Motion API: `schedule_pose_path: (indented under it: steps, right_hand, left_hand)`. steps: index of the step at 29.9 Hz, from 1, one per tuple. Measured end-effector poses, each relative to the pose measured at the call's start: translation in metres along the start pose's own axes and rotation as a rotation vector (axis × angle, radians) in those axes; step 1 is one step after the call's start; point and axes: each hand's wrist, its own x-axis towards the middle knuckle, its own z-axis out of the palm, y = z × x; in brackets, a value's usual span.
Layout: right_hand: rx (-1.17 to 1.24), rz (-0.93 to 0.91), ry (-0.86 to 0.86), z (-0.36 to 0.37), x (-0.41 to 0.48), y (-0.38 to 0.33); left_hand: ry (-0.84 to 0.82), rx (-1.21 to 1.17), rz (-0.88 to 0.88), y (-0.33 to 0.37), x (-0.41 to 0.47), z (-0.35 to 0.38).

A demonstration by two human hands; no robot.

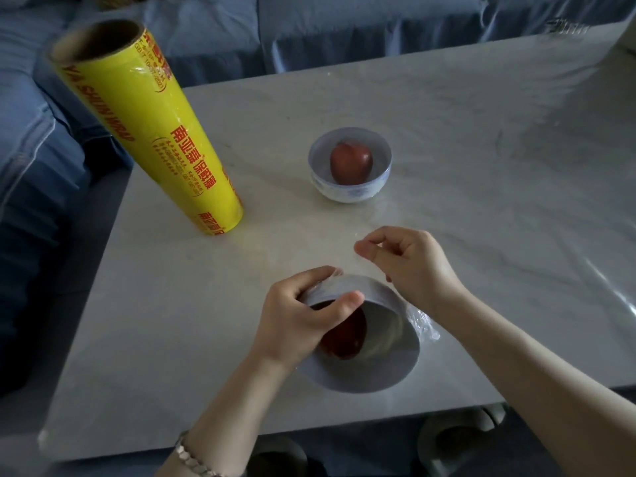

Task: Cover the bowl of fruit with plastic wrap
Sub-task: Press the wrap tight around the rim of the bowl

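The bowl point(389, 373) sits at the 6 o'clock edge of the worktop point(481, 166), with a dark red fruit point(344, 339) inside. The left hand point(303, 318) grips its rim at about 10 o'clock, fingers curled over the outside and thumb laid across the top, pressing film down there. The right hand point(409, 263) hovers off the rim at 1 o'clock, thumb and forefinger pinched together, apparently on an edge of the plastic wrap point(425, 325). The sheet is almost invisible there and shows clearly only where it bunches against the bowl's 3 o'clock side.

The film will likely handle as very light, limp and clingy: it tends to stick to itself and tear if tugged sharply. It is best held at its free edge and drawn taut before being smoothed under the rim. The bowl looks like glazed ceramic, so it is stiff, breakable and likely to slide on the polished stone.

The yellow roll point(151, 132) stands upright at 10 o'clock. A second bowl point(347, 194) with its own fruit is at 12 o'clock.
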Motion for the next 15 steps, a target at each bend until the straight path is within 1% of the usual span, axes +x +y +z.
schedule_pose_path:
  steps: [3, 5, 8, 12, 15]
  right_hand:
    - [-0.018, 0.1, -0.101, 0.003, 0.003, 0.005]
    - [-0.039, 0.155, -0.171, 0.001, 0.004, 0.005]
    - [-0.115, 0.156, -0.207, -0.003, 0.006, 0.004]
    - [-0.185, 0.153, -0.244, -0.001, 0.013, 0.007]
    - [-0.263, 0.158, -0.302, -0.003, 0.016, 0.015]
  left_hand:
    - [0.014, -0.069, 0.005, -0.002, 0.0, 0.001]
    - [0.01, -0.064, 0.012, -0.001, -0.002, 0.001]
    - [-0.03, -0.054, 0.003, 0.0, -0.003, -0.002]
    - [-0.131, -0.018, 0.003, 0.0, -0.004, -0.007]
    - [-0.136, 0.0, 0.009, -0.004, -0.004, -0.008]
